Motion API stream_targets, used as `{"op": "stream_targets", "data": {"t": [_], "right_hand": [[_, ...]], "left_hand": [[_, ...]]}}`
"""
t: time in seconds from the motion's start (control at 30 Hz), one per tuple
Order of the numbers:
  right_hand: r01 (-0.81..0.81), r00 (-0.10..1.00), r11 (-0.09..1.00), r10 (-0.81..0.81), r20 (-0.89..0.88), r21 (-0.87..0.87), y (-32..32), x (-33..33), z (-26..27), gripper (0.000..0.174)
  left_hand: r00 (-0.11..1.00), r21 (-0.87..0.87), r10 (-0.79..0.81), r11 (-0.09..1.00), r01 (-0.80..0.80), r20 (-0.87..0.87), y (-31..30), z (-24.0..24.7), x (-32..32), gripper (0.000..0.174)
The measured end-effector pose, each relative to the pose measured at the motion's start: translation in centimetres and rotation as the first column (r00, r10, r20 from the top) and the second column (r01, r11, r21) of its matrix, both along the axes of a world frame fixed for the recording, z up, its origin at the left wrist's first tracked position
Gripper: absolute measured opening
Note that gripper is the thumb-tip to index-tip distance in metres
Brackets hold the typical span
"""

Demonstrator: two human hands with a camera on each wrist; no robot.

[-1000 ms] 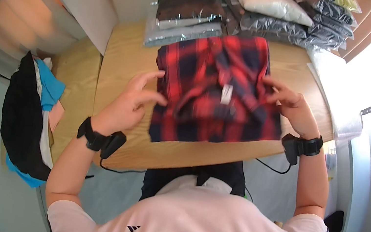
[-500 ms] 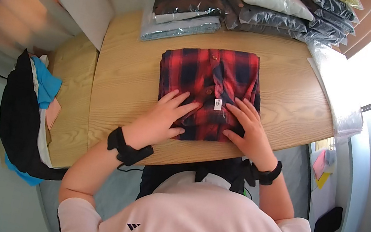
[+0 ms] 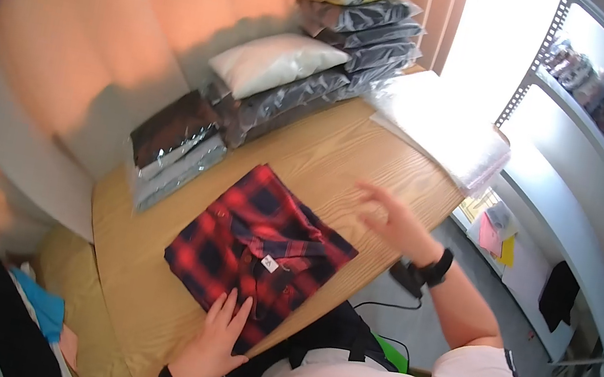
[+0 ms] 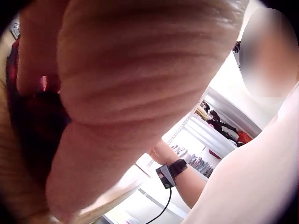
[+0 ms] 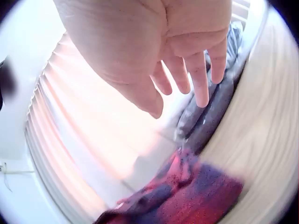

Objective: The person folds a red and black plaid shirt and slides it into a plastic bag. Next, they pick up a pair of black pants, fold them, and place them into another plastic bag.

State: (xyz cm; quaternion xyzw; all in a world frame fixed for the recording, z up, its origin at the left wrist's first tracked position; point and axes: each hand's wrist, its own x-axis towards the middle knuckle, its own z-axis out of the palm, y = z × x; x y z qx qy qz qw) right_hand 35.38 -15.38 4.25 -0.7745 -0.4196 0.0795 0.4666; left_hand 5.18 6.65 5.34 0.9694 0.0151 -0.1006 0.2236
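A folded red and navy plaid shirt (image 3: pixel 232 217) lies on the wooden table (image 3: pixel 332 153), with a small white tag (image 3: pixel 269 263) near its middle. My left hand (image 3: pixel 214 339) rests on the shirt's near edge, fingers spread over the cloth. In the left wrist view the palm of the left hand (image 4: pixel 121 88) fills much of the picture, with dark plaid below it. My right hand (image 3: pixel 393 222) is off the shirt, held in the air to its right with relaxed fingers. The right wrist view shows this hand (image 5: pixel 159 46) empty, the shirt (image 5: pixel 187 196) beyond it.
Clothes in clear bags (image 3: pixel 177 142) stand at the back left. Beside them rise a white bagged item (image 3: pixel 276 63) and a stack of dark bags (image 3: pixel 369 35). Clear plastic bags (image 3: pixel 449 134) lie at the table's right end, near shelves (image 3: pixel 566 154). Loose clothes (image 3: pixel 19 324) hang at left.
Both hands came down onto the shirt, then the right hand lifted away to the right while the left stayed on it. The head view has turned toward the right.
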Motion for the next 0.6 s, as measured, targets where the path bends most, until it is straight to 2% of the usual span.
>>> {"op": "stream_targets", "data": {"t": [0.03,0.07,0.1,0.17,0.2,0.27,0.3,0.37,0.47,0.5,0.6], "right_hand": [[0.092,0.988,0.995,-0.086,0.127,-0.039,-1.0,2.9,-0.5,0.05],[0.184,0.977,0.982,-0.178,0.12,-0.041,-1.9,5.6,-0.6,0.048],[0.3,0.942,0.948,-0.278,0.186,-0.102,-2.7,8.3,-0.9,0.045],[0.542,0.815,0.834,-0.493,0.306,-0.102,-4.1,12.8,-1.8,0.046],[0.546,0.811,0.833,-0.498,0.306,-0.092,-5.1,14.7,-2.8,0.046],[0.758,0.496,0.649,-0.516,0.698,-0.059,-6.8,17.7,-4.6,0.038],[0.755,0.499,0.653,-0.523,0.691,-0.051,-7.2,18.3,-4.6,0.038],[0.672,0.741,0.611,-0.539,0.401,-0.419,-7.4,20.2,-5.1,0.027],[0.707,0.705,0.612,-0.569,0.423,-0.355,-7.3,21.6,-5.0,0.02],[0.708,0.699,0.613,-0.533,0.477,-0.351,-7.9,22.9,-4.7,0.016],[0.728,0.685,0.617,-0.679,0.264,-0.3,-8.0,23.6,-4.0,0.015]], "left_hand": [[1.0,0.008,-0.007,1.0,0.007,-0.01,0.1,-0.1,0.3,0.101],[1.0,0.012,-0.01,1.0,0.011,-0.019,0.1,-0.2,0.7,0.1],[1.0,0.023,-0.026,0.999,0.026,-0.016,0.0,-0.2,1.1,0.1],[1.0,0.029,0.015,0.999,-0.016,0.013,-0.5,-0.5,1.8,0.097],[1.0,0.037,0.012,0.999,-0.012,0.019,-1.0,-0.6,1.9,0.097],[0.996,0.046,0.015,0.999,-0.019,0.083,-1.5,-0.7,2.4,0.092],[0.996,0.06,0.018,0.998,-0.023,0.082,-1.6,-0.6,2.8,0.092],[0.996,0.077,0.04,0.996,-0.046,0.075,-1.5,-0.6,4.6,0.092],[0.994,0.097,0.105,0.99,-0.107,0.025,-2.0,-0.3,5.9,0.092],[0.994,0.102,0.108,0.989,-0.11,0.023,-2.3,-0.5,5.9,0.092],[0.992,0.135,0.102,0.985,-0.111,0.071,-2.3,-1.4,6.7,0.092]]}}
